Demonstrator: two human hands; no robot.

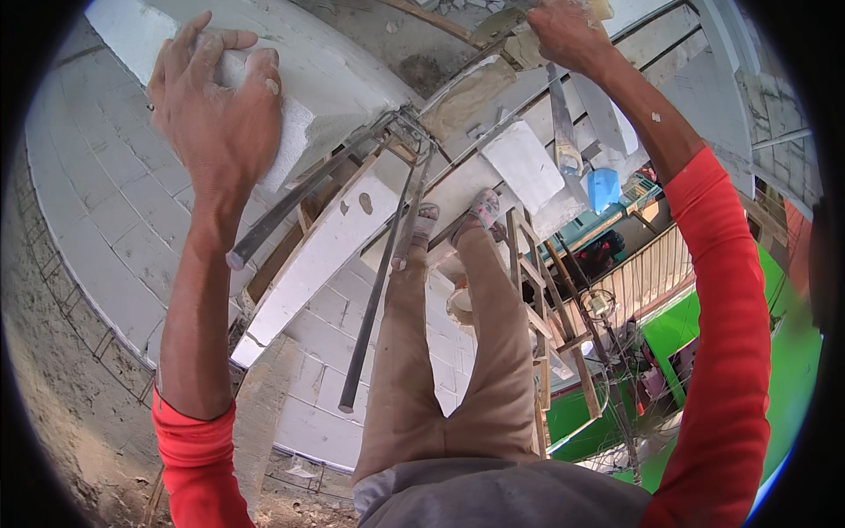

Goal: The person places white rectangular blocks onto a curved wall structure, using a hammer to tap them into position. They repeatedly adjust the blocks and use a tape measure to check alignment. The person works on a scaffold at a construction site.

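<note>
My left hand (216,114) lies with its fingers apart and bent over the edge of a long, thick white block (330,66) at the upper left. Pale dust coats its fingertips. At the top edge, my right hand (568,35) is closed, and a pale yellow piece (602,9) shows beside its knuckles. What it grips is mostly cut off by the frame. Left of that hand is a dusty, flat, blade-like piece (498,28). Below the right hand, a handsaw (562,119) lies with its light handle toward me, beside a white slab (523,163).
My sandalled feet (482,209) stand on a narrow raised platform. Dark metal bars (370,317) jut out near my legs. Wooden framing (537,290), a blue container (604,189) and tangled wires (616,378) lie to the right, some far below. A white block wall (97,176) runs along the left.
</note>
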